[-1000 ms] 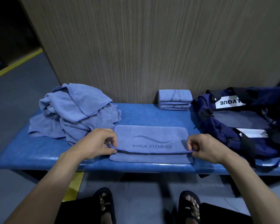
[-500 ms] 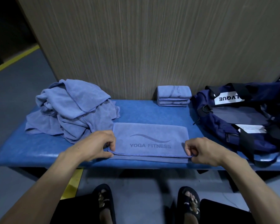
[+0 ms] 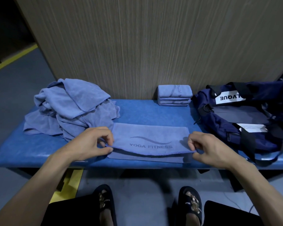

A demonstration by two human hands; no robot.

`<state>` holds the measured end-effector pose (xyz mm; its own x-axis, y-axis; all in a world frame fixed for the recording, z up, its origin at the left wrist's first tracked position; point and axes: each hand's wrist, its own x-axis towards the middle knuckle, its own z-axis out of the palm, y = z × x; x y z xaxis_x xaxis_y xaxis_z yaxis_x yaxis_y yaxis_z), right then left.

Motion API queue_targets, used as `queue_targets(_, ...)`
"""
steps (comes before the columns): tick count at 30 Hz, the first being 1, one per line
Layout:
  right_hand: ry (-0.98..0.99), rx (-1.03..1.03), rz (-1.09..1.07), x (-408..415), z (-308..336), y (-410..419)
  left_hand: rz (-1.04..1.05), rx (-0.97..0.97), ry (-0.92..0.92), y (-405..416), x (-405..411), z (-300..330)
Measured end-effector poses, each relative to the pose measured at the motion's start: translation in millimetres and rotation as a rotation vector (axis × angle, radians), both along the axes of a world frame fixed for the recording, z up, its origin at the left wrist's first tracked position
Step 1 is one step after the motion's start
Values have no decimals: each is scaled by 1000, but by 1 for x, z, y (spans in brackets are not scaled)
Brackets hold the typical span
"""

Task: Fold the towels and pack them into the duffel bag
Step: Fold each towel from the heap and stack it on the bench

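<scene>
Left hand (image 3: 90,142) and right hand (image 3: 207,149) each pinch near corner of half-folded lavender "YOGA FITNESS" microfibre towel (image 3: 149,139), top layer lifted, on blue padded bench (image 3: 137,111). Open navy fabric duffel bag (image 3: 235,118) right; crumpled towel heap (image 3: 72,108) left; folded towel stack (image 3: 174,95) behind.

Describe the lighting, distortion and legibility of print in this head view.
Head view: dim, bluish light; wide-angle bending bows the bench edge; print on the towel pinched by left hand and right hand reads clearly; the duffel bag label appears upside down; its interior is murky.
</scene>
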<state>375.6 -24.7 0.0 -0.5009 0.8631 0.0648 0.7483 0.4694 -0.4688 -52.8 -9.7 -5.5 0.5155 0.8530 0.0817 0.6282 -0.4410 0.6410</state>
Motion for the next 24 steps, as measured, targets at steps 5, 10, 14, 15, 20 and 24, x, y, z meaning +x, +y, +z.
queue_targets(5,-165,-116,53,0,-16,0,-44,14,135,1,1,-14)
queue_targets(10,-174,-114,40,3,-17,1,-26,31,123,2,0,-15)
queue_targets(14,-227,-96,70,0,-18,-3,-53,88,197,2,4,-21)
queue_targets(15,-266,-57,78,-2,-20,-4,-49,92,226,1,6,-24)
queue_targets(20,-391,86,50,-9,-23,-7,-70,134,309,0,8,-30)
queue_targets(24,-375,136,28,-7,-22,-10,-58,203,306,-2,5,-26)
